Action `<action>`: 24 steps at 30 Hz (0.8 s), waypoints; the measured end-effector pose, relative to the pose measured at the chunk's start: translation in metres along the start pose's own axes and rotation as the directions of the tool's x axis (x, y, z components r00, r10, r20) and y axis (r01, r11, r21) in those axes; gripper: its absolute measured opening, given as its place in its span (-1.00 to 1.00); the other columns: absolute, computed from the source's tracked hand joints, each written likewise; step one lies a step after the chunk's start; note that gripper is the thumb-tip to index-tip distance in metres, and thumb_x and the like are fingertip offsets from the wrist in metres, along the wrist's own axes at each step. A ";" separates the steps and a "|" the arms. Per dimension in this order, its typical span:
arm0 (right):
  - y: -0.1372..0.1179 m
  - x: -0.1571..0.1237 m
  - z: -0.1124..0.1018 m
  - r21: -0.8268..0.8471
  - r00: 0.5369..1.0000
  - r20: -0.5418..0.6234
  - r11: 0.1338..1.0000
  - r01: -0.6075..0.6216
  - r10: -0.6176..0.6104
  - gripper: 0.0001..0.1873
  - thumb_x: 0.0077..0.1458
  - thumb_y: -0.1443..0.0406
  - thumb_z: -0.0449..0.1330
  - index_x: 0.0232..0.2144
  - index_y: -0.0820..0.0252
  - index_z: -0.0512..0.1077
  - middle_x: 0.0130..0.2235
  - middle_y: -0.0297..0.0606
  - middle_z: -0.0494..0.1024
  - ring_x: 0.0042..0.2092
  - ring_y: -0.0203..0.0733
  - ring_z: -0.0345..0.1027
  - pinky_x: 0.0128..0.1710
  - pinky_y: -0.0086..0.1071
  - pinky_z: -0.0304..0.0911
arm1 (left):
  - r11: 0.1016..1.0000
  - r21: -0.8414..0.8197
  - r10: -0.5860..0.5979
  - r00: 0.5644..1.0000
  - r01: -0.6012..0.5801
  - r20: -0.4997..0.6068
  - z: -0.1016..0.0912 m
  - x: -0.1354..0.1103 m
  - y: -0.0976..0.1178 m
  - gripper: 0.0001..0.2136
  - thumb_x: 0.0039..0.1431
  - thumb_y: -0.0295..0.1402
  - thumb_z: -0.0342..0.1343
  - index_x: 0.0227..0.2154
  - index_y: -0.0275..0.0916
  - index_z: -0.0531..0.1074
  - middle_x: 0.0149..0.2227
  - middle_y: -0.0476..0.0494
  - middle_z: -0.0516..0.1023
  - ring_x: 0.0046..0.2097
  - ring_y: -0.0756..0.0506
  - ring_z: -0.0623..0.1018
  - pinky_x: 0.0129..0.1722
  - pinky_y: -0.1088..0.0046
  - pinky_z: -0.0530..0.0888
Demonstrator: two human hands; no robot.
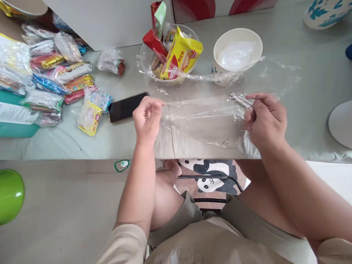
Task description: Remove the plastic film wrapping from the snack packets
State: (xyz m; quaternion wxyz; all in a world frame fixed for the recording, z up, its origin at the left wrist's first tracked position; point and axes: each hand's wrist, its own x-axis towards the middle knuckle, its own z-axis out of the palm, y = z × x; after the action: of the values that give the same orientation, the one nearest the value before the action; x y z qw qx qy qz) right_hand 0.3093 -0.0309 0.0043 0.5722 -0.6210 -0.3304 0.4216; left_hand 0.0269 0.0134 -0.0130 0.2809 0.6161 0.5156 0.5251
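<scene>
A sheet of thin clear plastic film [200, 121] stretches between my hands above the table's front edge. My left hand [147, 119] pinches its left edge between thumb and fingertips. Curled fingers of my right hand [266, 119] grip the bunched right end, with the index finger reaching over it. A narrow silvery piece [241, 100] shows at those fingertips; its kind is unclear. Behind the film stands a clear round bowl [145, 69] of wrapped snacks, among them a yellow packet [183, 55]. Right of it is a white paper cup [238, 40] with crumpled clear plastic inside.
A black phone [128, 106] lies by my left hand. Many wrapped snacks [57, 73] are heaped at the left beside a teal package [16, 126]. A white box [110, 22] stands behind. Another patterned cup [323, 16] and a white round object [342, 124] are at right.
</scene>
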 end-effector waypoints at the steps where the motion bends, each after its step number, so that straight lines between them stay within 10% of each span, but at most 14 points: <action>1: 0.000 0.001 0.000 0.011 1.000 0.004 1.000 -0.017 0.016 -0.96 0.19 0.35 0.21 -0.30 0.16 0.48 -0.71 -0.49 0.28 -0.73 -0.38 -0.04 -0.75 -0.44 -0.08 | 1.000 -0.025 -0.013 0.995 0.016 0.097 0.000 0.000 -0.001 -0.43 0.03 0.35 0.20 -0.43 -0.13 0.52 -0.28 -0.13 0.57 -0.20 -0.10 0.58 -0.18 0.34 0.53; 4: 0.001 0.002 -0.002 0.020 0.998 0.034 0.998 -0.053 0.052 -0.95 0.20 0.33 0.22 -0.26 0.15 0.48 -0.69 -0.49 0.29 -0.72 -0.40 -0.06 -0.74 -0.44 -0.10 | 0.987 -0.065 -0.128 0.955 0.150 0.267 0.001 -0.002 -0.001 -0.44 -0.03 0.29 0.30 -0.44 -0.18 0.50 -0.23 -0.19 0.65 -0.19 -0.10 0.64 -0.18 0.37 0.58; 8: -0.001 0.005 -0.006 0.016 0.999 0.020 0.999 -0.046 0.045 -0.94 0.18 0.32 0.26 -0.26 0.15 0.47 -0.68 -0.52 0.22 -0.69 -0.39 -0.05 -0.75 -0.46 -0.11 | 0.953 -0.096 -0.266 0.945 0.287 0.192 0.000 -0.005 0.001 -0.48 0.12 0.26 0.22 -0.45 -0.16 0.47 -0.63 0.03 0.44 -0.65 0.05 0.38 -0.69 0.54 0.27; 12: -0.005 0.008 -0.011 0.054 0.999 0.023 0.998 -0.024 0.023 -0.87 0.12 0.23 0.32 -0.32 0.13 0.46 -0.71 -0.55 0.13 -0.71 -0.40 -0.10 -0.76 -0.45 -0.18 | 0.957 -0.107 -0.257 0.960 0.268 0.113 -0.003 -0.002 -0.003 -0.48 0.13 0.27 0.20 -0.50 -0.13 0.44 -0.77 0.16 0.12 -0.76 0.10 0.10 -0.79 0.51 0.00; 18: -0.002 0.010 -0.012 0.046 0.983 0.101 0.986 -0.161 0.156 -0.79 0.11 0.17 0.35 -0.41 0.13 0.43 -0.69 -0.55 0.09 -0.70 -0.45 -0.10 -0.73 -0.47 -0.16 | 0.920 -0.245 -0.300 0.952 0.307 0.066 0.004 0.000 -0.005 -0.47 0.06 0.28 0.27 -0.44 -0.14 0.40 -0.47 0.00 0.46 -0.48 0.03 0.51 -0.58 0.53 0.39; 24: 0.008 0.011 -0.020 -0.062 0.994 0.096 0.997 -0.036 0.042 -0.83 0.22 0.15 0.27 -0.28 0.11 0.46 -0.65 -0.51 0.25 -0.73 -0.40 -0.01 -0.76 -0.43 -0.12 | 0.944 -0.178 -0.282 0.959 0.279 0.008 0.013 -0.002 -0.010 -0.47 0.13 0.31 0.17 -0.34 -0.12 0.39 -0.49 0.05 0.40 -0.63 0.11 0.34 -0.75 0.53 0.10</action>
State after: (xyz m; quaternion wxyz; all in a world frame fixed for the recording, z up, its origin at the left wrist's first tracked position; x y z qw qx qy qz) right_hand 0.3312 -0.0306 -0.0057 0.5282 -0.6229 -0.3583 0.4524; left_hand 0.0363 0.0172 -0.0263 0.4020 0.5043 0.5515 0.5290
